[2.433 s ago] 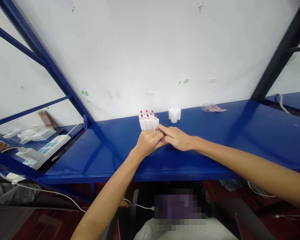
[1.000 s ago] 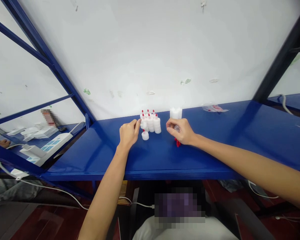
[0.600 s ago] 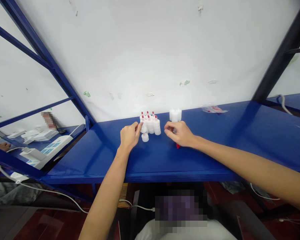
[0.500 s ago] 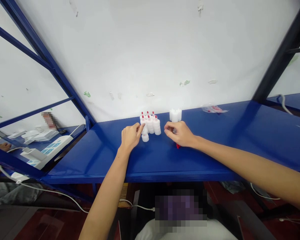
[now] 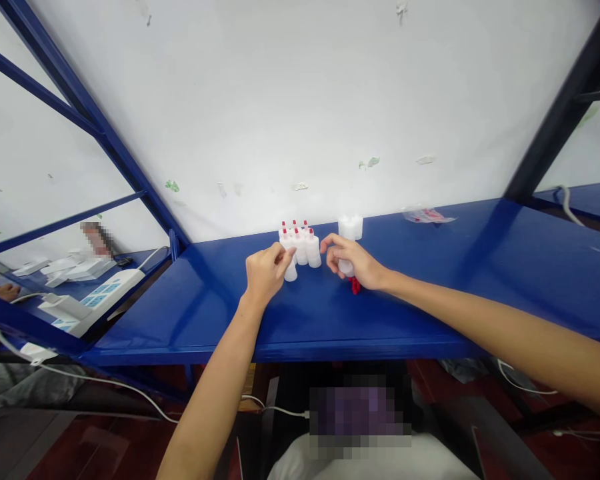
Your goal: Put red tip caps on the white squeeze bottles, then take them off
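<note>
My left hand [image 5: 267, 270] is closed, its thumb and forefinger pinched at the top of a small white bottle [image 5: 291, 272]. That bottle's upper part is hidden by the fingers. Just beyond it stands a tight group of white bottles with red tips [image 5: 301, 248]. To the right, my right hand [image 5: 354, 259] has its fingers loosely curled and apart. White plastic pieces [image 5: 347, 268] show beneath its palm, partly covered. Small red caps [image 5: 355, 286] lie in a little heap on the near side of this hand.
Several white bottles without red tips [image 5: 350, 227] stand near the wall. A clear bag with red pieces [image 5: 429, 215] lies farther right on the blue table [image 5: 430, 280]. Blue frame posts rise at both sides. At left are a power strip [image 5: 93, 303] and another person's hand [image 5: 5, 292].
My right hand's fingers have spread from a pinch, shifting slightly left and uncovering more red caps and white pieces. My left fingers have moved slightly right over the front bottle.
</note>
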Demonstrator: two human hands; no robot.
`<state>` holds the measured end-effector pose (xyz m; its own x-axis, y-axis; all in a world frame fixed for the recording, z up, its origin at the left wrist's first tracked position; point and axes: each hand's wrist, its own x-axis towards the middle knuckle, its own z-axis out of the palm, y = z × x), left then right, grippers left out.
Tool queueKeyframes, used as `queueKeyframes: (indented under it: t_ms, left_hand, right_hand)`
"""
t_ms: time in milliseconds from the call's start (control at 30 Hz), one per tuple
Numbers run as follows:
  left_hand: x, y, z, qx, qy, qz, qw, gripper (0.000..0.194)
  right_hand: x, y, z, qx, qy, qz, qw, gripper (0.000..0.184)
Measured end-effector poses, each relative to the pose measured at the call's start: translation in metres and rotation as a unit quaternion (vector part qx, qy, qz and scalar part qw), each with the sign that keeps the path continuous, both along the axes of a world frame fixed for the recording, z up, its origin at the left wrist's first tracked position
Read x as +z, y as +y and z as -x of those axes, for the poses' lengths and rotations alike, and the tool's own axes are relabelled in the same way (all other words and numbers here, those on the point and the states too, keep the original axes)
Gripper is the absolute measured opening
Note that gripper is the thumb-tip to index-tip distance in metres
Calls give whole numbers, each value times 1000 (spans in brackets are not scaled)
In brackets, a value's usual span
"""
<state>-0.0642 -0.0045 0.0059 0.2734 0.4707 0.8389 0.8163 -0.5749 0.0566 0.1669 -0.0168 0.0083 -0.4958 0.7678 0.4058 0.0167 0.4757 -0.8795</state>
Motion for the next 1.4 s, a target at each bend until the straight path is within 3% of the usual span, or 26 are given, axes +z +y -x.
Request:
queueKeyframes:
  t_ms: [133, 267, 433, 633, 900, 1100, 1400]
  left_hand:
    - [-6, -9, -23, -150, 53, -93, 983, 42]
    - [-11, -14, -40, -211, 81, -105, 968, 38]
    - [-13, -15, -45, -225, 74, -103, 966, 42]
    - [-13, -16, -45, -262, 67, -96, 958, 41]
    - [-13, -15, -42, -227, 82, -99, 965, 41]
    - [-7, -20, -36, -248, -5, -83, 965, 30]
    - [-8, -22, -37, -242, -25, -16, 970, 22]
  right_hand:
    - [2, -6, 7, 114, 47, 84, 989, 19]
    - [4, -15, 11, 147, -1, 90, 985, 21]
    - [7, -20, 14, 159, -49, 68, 984, 24]
    - [6, -20, 14, 127, -36, 45, 990, 35]
    - [2, -13, 13, 118, -83, -3, 990, 24]
    - [3, -9, 9, 102, -14, 45, 994, 26]
    - [5, -12, 10, 128, -13, 68, 989, 26]
